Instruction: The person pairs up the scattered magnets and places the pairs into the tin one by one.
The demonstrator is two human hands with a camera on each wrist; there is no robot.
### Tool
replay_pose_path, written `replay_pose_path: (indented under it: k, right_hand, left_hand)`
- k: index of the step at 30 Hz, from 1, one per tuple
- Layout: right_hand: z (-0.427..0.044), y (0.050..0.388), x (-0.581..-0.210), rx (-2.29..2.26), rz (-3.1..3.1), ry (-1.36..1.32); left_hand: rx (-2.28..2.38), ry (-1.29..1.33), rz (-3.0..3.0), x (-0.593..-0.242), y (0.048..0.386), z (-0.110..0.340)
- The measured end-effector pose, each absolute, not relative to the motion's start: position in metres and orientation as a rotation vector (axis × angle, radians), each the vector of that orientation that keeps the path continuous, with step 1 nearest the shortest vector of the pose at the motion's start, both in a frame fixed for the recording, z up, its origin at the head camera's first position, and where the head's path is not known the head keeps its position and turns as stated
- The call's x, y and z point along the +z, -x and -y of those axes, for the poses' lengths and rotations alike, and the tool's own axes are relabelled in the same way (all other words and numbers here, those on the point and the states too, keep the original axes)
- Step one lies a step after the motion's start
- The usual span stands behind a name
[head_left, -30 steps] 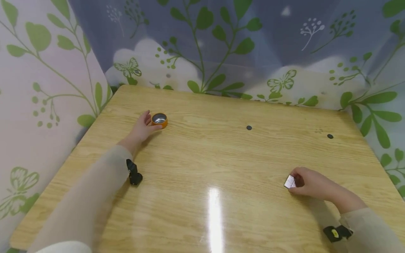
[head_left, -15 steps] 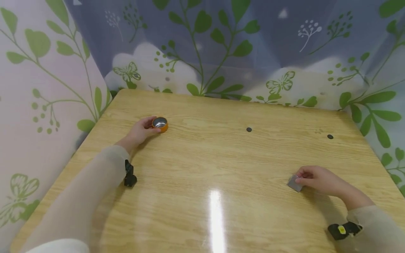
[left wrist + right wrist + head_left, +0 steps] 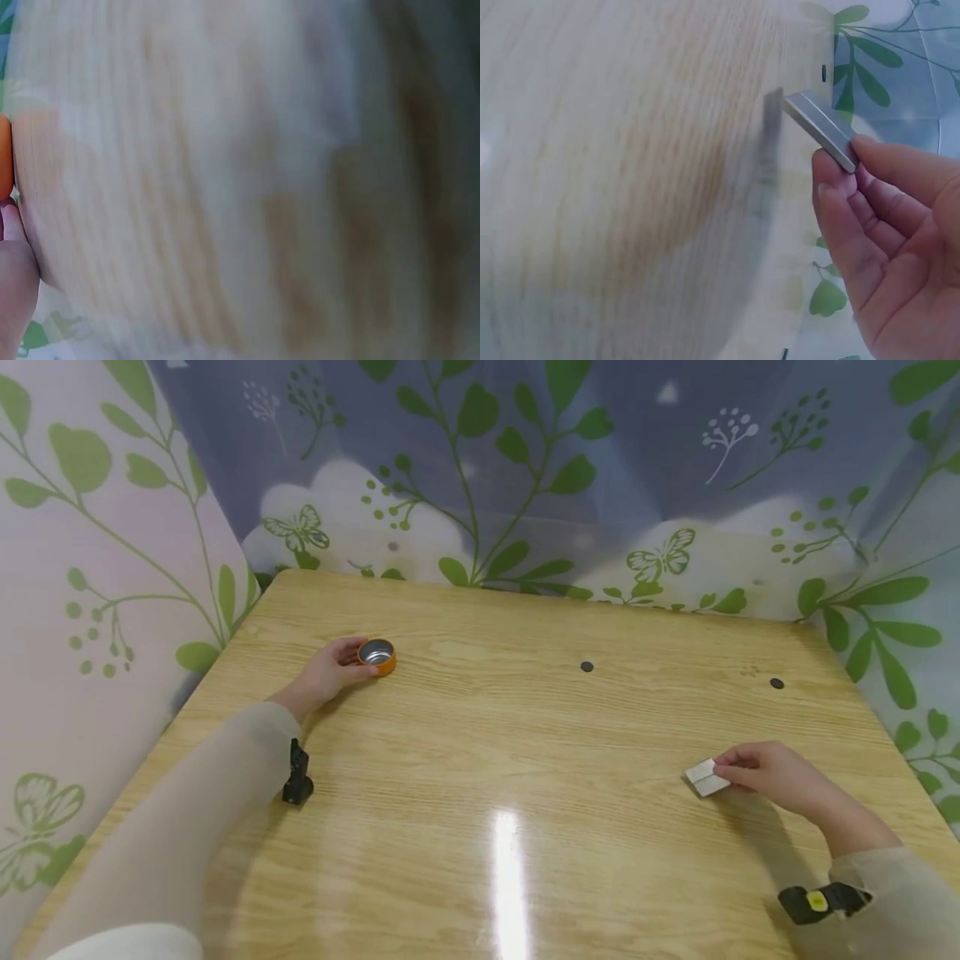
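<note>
In the head view, my left hand (image 3: 324,674) holds a small round orange cup (image 3: 386,665) with a shiny metal inside, at the table's far left. Its thumb lies along the near side and the fingers are around the left side, partly hidden. Only a strip of the orange cup (image 3: 5,157) and part of the hand (image 3: 15,274) show in the left wrist view. On the right, my right hand (image 3: 780,777) pinches a small flat silver-grey square piece (image 3: 703,777) by its edge, with a line across its face. The right wrist view shows this piece (image 3: 823,129) between thumb and fingers, tilted above the table.
The wooden table (image 3: 450,735) carries two small dark discs, one at the back middle (image 3: 587,667) and one at the far right (image 3: 777,683). Patterned cloth (image 3: 525,468) with leaves hangs behind and at the sides.
My right hand has turned the silver-grey piece over, showing first a dull grey face, now a light one, and has shifted slightly right. My left fingers have closed in around the orange cup.
</note>
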State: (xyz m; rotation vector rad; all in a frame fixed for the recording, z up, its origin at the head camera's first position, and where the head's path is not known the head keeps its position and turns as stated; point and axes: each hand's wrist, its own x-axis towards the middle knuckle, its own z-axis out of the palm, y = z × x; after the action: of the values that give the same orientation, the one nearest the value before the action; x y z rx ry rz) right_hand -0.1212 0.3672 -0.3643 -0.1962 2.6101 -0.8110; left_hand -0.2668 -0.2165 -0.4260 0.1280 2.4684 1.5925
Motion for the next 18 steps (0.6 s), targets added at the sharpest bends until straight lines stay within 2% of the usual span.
replay_pose_path:
  k: [18]
  right_hand:
    - [-0.3723,0.1277,-0.3722,-1.106,-2.524,-0.038]
  left_hand:
    - [1.581,-0.136,-2.473,-0.4252,0.2676,0.2156]
